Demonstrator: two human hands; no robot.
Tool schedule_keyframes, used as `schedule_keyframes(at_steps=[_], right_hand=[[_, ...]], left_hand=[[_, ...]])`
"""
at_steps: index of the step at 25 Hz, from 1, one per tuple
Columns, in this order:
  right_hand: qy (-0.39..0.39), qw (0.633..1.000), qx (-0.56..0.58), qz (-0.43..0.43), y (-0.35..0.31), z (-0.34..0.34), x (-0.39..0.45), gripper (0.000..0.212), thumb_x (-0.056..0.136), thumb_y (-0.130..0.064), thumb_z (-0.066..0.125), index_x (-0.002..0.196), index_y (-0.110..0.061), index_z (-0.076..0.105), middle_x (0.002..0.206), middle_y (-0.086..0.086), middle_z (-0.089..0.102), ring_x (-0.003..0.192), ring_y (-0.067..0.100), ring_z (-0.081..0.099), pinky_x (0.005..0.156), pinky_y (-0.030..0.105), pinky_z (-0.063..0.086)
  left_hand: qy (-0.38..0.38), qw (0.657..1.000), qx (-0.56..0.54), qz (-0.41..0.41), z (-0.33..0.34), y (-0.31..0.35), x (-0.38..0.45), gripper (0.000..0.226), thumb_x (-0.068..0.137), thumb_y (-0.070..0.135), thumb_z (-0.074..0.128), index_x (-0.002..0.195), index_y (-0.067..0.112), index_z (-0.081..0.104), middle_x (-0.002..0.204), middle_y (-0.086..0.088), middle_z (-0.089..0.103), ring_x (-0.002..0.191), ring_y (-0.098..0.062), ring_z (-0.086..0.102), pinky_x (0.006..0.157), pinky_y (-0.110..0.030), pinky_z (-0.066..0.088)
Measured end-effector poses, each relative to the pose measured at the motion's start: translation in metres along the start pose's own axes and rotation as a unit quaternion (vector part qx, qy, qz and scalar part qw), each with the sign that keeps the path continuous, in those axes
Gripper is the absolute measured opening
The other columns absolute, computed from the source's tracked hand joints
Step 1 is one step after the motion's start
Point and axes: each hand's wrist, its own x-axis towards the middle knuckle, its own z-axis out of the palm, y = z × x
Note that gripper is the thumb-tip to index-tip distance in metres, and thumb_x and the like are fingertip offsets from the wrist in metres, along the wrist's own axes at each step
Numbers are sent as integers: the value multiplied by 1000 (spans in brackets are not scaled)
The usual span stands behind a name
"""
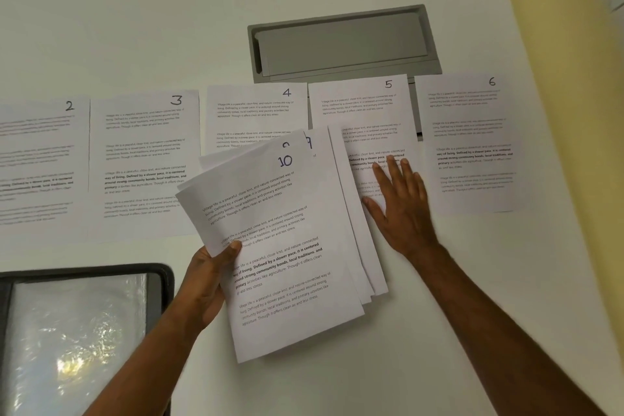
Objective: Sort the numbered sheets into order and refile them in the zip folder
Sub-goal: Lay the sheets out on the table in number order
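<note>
Nearest, at the lower left, the zip folder (77, 331) lay open on the white table (472, 280), its clear plastic pocket catching glare. Just right of it, the left hand (206, 284) gripped the left edge of a fanned stack of sheets (287, 263), thumb curled over the top page marked 10, fingers hidden beneath. The stack was tilted, its far corner leaning right, and the tops of more pages peeked out behind it, one showing a 9.

Right of the stack, the right hand (401, 209) lay flat and spread, fingers straight, pressing on sheet 5 (364, 105) at the stack's right edge.

Farther off, a row of single sheets lay across the table: sheet 2 (37, 159) at far left, then sheet 3 (145, 159), sheet 4 (256, 111), sheet 5, and sheet 6 (472, 145) at right. Beyond the row, a grey recessed hatch (341, 40) sat in the tabletop, its near edge covered by sheets 4 and 5.
</note>
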Motion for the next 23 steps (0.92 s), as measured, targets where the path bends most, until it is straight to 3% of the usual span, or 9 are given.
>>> schedule_keyframes(at_steps=[4,8,10,12,15,18,23], right_hand=[[-8,1000,23,11,-4,-8,2,71,105,-61,32,162,-20,25,171,9,17,159,28,9,126,51,17],[43,981,180,56,-40,-36,-16,58,107,-47,39,156,-16,38,166,6,30,155,23,24,125,39,24],[40,941,320,103,-71,-61,-35,49,109,-44,40,151,-19,45,156,1,45,143,15,42,116,28,37],[-28,875,453,170,-101,-86,-52,42,108,-40,44,147,-25,48,142,-6,57,125,7,56,105,21,45],[-95,794,556,226,-136,-104,-77,35,104,-35,57,139,-27,55,131,-10,66,115,6,65,105,33,52],[-93,767,584,249,-160,-114,-102,23,99,-22,67,122,-23,63,113,-5,76,102,12,73,96,43,59],[-99,747,612,240,-207,-128,-150,14,96,-14,71,110,-17,67,102,-4,79,95,20,76,89,41,60]], left_hand=[[-4,1000,-6,-3,-7,-5,-2,39,98,10,59,137,9,59,127,-17,71,114,-38,69,88,-46,62],[-19,1000,-14,-2,-10,-1,-15,38,100,11,59,138,9,58,127,-16,71,116,-37,69,92,-48,60],[-35,999,-15,5,-18,0,-27,41,98,13,62,139,8,58,130,-18,69,118,-37,68,97,-51,57],[-43,999,-18,4,-27,-2,-39,45,95,14,67,139,6,58,132,-20,67,119,-39,66,100,-53,55],[-37,999,-24,-6,-45,-1,-64,48,89,13,69,137,6,60,132,-21,67,117,-39,67,95,-51,58],[-56,998,-16,-2,-74,-2,-97,44,93,12,68,136,9,60,130,-19,69,119,-39,67,97,-55,57],[-58,997,-44,5,-130,-14,-150,51,92,18,69,140,6,57,133,-21,66,120,-41,65,94,-54,58]])
